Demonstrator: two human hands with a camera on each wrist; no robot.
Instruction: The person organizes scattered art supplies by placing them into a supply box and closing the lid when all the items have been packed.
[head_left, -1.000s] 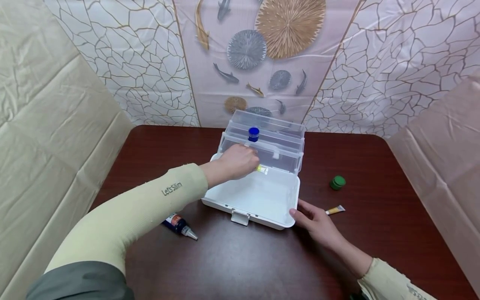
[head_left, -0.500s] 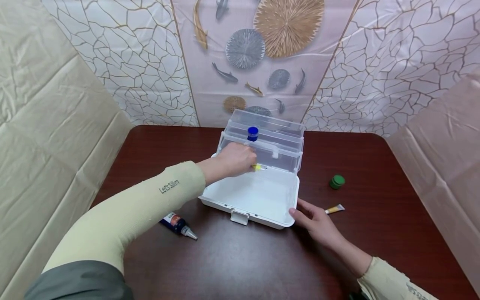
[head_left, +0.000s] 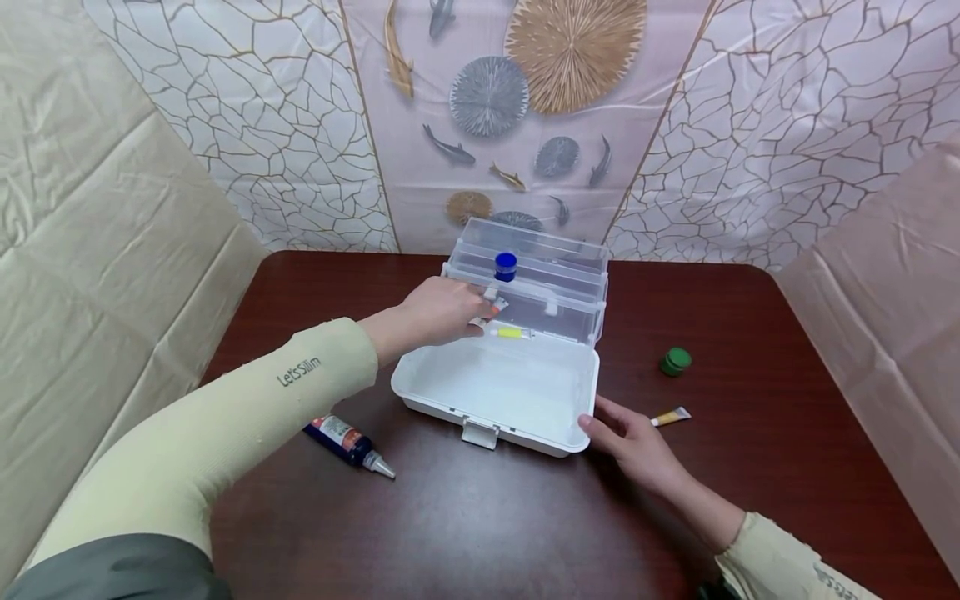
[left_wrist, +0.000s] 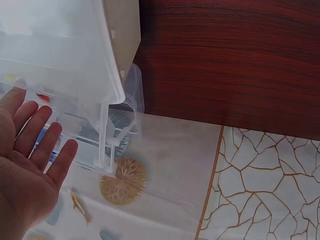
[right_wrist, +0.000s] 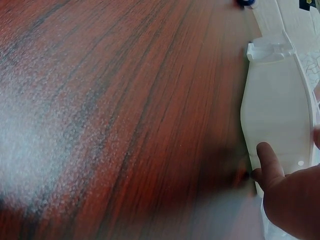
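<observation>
A white plastic storage box (head_left: 510, 383) with raised clear trays (head_left: 577, 292) stands on the table. My left hand (head_left: 438, 312) is over its back left part, fingers extended and spread in the left wrist view. Just at those fingertips lies a small white-and-orange tube (head_left: 497, 309), partly hidden by the hand. A small yellow tube (head_left: 512, 332) lies along the back of the box. A blue-lidded jar (head_left: 506, 267) sits in a clear tray above. My right hand (head_left: 637, 446) grips the box's front right corner, thumb on the rim and fingers against the outer side.
A dark blue bottle (head_left: 345, 442) with a pointed clear nozzle lies left of the box. To the right stand a green jar (head_left: 676, 362) and a small yellow-and-white tube (head_left: 671, 417) on the table. Patterned cloth (head_left: 300, 125) hangs behind the table.
My left hand has drawn back to the left and its curled fingers have straightened, uncovering the yellow tube and the white-and-orange tube. The right hand keeps its hold on the box.
</observation>
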